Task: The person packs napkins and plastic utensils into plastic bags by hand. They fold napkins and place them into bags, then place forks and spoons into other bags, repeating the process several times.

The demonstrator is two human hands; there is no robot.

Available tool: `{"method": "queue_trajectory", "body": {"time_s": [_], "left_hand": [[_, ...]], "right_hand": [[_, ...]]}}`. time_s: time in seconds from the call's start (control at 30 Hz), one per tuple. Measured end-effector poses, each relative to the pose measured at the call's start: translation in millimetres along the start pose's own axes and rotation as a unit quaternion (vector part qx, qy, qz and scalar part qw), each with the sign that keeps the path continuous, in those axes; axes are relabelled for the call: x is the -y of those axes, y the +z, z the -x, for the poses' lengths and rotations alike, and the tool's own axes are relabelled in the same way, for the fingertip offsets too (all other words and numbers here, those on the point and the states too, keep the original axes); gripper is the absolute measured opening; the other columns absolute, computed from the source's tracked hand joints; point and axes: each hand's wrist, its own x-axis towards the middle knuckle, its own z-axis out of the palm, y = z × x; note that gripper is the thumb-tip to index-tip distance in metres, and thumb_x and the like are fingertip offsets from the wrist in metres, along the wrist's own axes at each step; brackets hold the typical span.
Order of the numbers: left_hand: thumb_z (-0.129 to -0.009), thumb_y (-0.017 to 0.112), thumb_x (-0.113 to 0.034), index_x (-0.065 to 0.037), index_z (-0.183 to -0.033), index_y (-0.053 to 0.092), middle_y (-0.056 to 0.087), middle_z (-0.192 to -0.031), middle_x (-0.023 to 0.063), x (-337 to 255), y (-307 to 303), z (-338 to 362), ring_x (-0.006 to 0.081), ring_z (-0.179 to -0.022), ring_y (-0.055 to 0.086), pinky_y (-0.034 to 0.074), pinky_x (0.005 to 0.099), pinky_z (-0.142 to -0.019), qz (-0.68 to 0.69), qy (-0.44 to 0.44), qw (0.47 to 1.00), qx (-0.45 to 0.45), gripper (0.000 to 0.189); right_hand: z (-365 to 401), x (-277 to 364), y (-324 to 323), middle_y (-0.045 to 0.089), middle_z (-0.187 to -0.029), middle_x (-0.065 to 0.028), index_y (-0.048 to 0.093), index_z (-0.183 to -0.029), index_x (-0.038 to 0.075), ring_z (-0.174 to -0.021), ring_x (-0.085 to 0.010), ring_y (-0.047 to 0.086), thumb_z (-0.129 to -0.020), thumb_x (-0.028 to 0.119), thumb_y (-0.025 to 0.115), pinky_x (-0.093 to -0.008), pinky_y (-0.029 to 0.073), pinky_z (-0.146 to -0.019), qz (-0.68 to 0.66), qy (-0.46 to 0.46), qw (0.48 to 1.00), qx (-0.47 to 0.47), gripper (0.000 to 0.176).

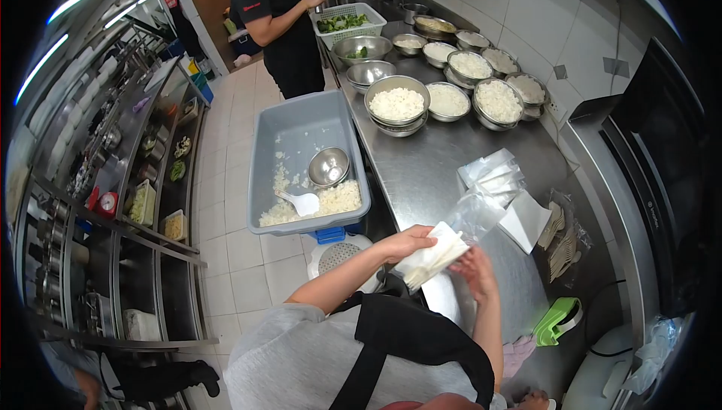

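Note:
My left hand (410,244) is closed on a folded white napkin (444,244), with pale, thin utensils (427,268) lying along it; their exact kind is hard to make out. A clear plastic bag (480,216) reaches from the napkin's upper end over the steel counter. My right hand (475,273) is at the napkin's right edge with bent fingers, by the bag's opening; whether it grips the bag cannot be seen clearly. Just beyond lie more clear bags (492,169), a stack of white napkins (525,220) and wooden forks (564,256) in plastic.
Several steel bowls of rice (498,101) stand along the counter (406,162). On the left, a grey tub (263,139) holds rice, a bowl (329,167) and a white paddle (301,202). A green tape dispenser (558,321) sits at right. A co-worker (274,26) stands beyond the tub.

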Motion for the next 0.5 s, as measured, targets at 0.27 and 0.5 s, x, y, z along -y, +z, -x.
{"method": "queue_trajectory", "body": {"time_s": [0.27,0.5], "left_hand": [[-0.093,0.047,-0.019,0.001,-0.120,0.049,0.059,-0.103,0.0039,11.7,8.4,-0.3,0.0078,-0.089,0.053,0.042,0.0231,-0.078,-0.090,0.024,0.995,0.038,0.034],[-0.093,0.047,-0.019,0.001,-0.120,0.049,0.060,-0.100,0.0034,15.1,5.8,9.6,0.0073,-0.086,0.055,0.044,0.0234,-0.076,-0.057,0.001,0.997,0.046,0.034]], "right_hand": [[-23.4,2.1,0.7,0.061,-0.087,-0.0044,0.056,-0.091,0.004,-0.076,-0.0126,0.058,-0.081,0.011,0.064,-0.0273,0.047,-0.070,-0.057,-0.116,0.982,-0.138,0.015],[-17.3,43.8,-11.0,0.055,-0.070,-0.0023,0.055,-0.078,0.003,-0.062,-0.0093,0.051,-0.084,0.006,0.059,-0.0215,0.042,-0.058,0.016,-0.218,0.962,-0.164,0.007]]}}
